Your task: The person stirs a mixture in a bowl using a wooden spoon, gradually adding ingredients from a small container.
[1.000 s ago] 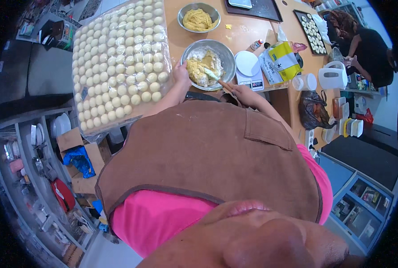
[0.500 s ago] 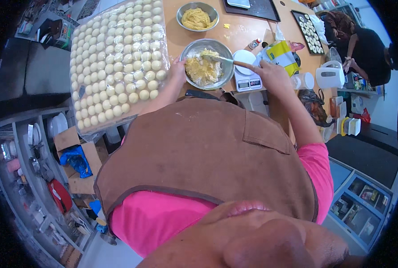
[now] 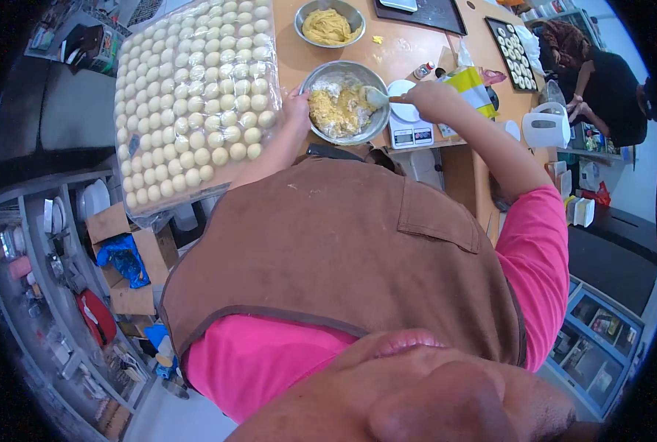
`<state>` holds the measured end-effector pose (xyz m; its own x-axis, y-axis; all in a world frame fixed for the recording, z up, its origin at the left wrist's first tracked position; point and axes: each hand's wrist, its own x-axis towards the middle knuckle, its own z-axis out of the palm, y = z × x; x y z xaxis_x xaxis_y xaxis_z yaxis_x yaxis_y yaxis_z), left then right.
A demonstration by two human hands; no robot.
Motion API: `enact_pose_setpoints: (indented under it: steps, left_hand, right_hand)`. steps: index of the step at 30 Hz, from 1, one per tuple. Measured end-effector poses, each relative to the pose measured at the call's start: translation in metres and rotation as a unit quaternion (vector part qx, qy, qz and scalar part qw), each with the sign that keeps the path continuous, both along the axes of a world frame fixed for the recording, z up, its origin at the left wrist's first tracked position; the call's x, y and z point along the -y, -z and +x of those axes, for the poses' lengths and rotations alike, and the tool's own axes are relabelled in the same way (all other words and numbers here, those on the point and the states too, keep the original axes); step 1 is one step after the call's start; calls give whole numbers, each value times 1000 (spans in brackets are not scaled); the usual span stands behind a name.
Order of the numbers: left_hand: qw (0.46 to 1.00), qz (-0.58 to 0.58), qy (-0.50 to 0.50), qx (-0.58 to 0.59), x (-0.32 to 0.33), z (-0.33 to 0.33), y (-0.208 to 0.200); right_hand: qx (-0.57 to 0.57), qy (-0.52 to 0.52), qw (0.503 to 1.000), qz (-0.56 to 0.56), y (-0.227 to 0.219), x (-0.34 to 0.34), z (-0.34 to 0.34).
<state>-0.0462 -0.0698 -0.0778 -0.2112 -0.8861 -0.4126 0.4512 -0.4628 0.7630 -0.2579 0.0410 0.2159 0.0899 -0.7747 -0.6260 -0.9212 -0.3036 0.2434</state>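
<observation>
Head view, upper centre: steady bowl (image 3: 375, 125), left grip (image 3: 296, 107) clasping it; right grip (image 3: 428, 101) wrapped round spatula (image 3: 376, 96), fold white powder (image 3: 331, 87) under.

Blue plastic bag (image 3: 124, 259) in cardboard box (image 3: 160, 252) — white jug (image 3: 546, 130) near dark tray (image 3: 493, 23).

The left hand (image 3: 296, 110) is extended forward, fingers curled; the left forearm (image 3: 268, 156) angles inward. The right hand (image 3: 433, 102) is clenched, and the right forearm (image 3: 494, 144) runs forward and leftward from a bent elbow (image 3: 535, 177).
</observation>
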Motion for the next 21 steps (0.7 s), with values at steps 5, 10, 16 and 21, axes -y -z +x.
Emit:
enact_pose_setpoints:
  steps: [5,10,16,21]
  left_hand:
    - [997,-27,-20,68,-3,-13,-27]
    - [997,43,-66,0,-11,-26,-58]
    - [992,52,-72,-85,0,-39,-54]
    - [994,76,-62,-51,-14,-29,-66]
  right_hand:
    - [172,52,977,117,27,0,-50]
    - [289,141,936,146,56,-23,-75]
    - [494,467,690,250,74,-74,-64]
    - [605,528,558,208,117,-105,-21]
